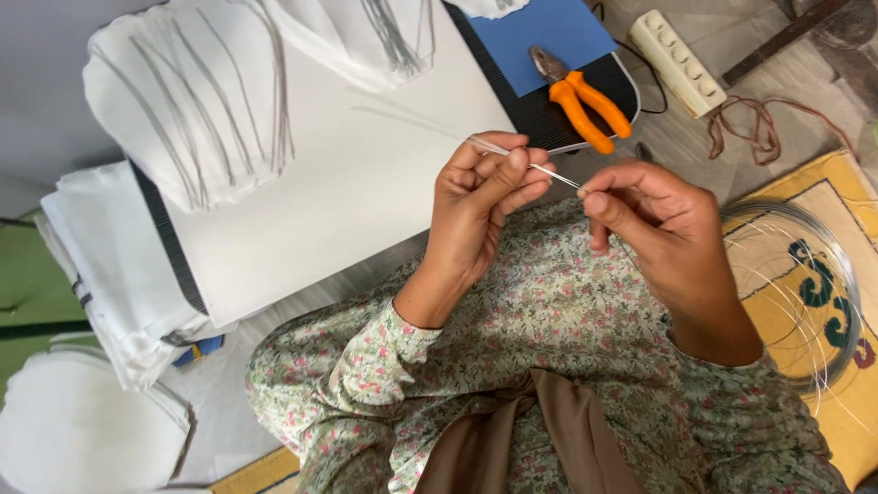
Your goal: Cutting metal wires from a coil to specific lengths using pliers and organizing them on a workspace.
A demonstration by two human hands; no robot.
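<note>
Thin, stiff, shiny wire (530, 165), pinched at both ends above a lap in flowery cloth. Left hand (485, 197) curled tight around one end, thumb and fingers pressed together. Right hand (658, 220) pinching the other end between thumb and fingertip, other fingers folded in. Smooth white board (366, 183) just past the hands. Soft white petal-shaped cloth pieces (183, 101) on it, each with thin grey lines. Orange-handled pliers (581, 96) on a blue sheet (549, 37). Round coil of silver wire (805, 284) on the right, hard to see, partly behind the right arm. White power strip (679, 62) near the top edge.
</note>
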